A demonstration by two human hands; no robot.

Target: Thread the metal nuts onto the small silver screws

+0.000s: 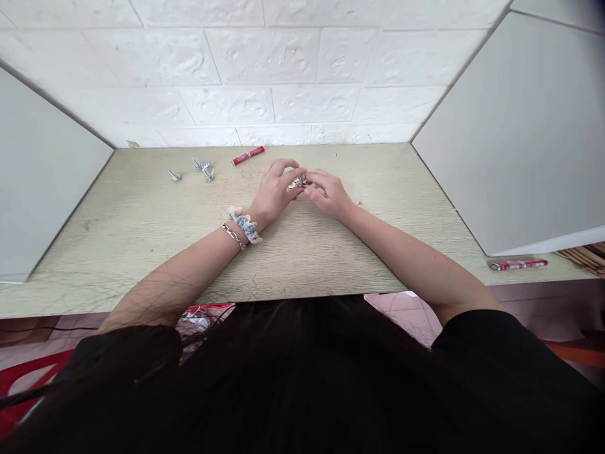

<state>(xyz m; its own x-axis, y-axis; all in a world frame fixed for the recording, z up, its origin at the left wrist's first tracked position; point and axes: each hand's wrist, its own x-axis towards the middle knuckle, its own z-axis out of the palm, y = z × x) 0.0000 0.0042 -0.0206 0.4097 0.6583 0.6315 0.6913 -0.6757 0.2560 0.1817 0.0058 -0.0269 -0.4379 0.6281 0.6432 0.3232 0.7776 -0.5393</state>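
My left hand [274,192] and right hand [329,194] are positioned fingertip to fingertip around small, shiny, silver-coloured metal parts [302,181], over the pale wood-grain tabletop [302,252] — partly hidden, so I cannot tell whether either grip is clamped on them. Silver-coloured metal bolts [208,173] lie to the left, well apart from my hands; 1 slim red cylindrical tube [248,156] lies beyond my left hand — near the white brick-patterned wall [293,104].
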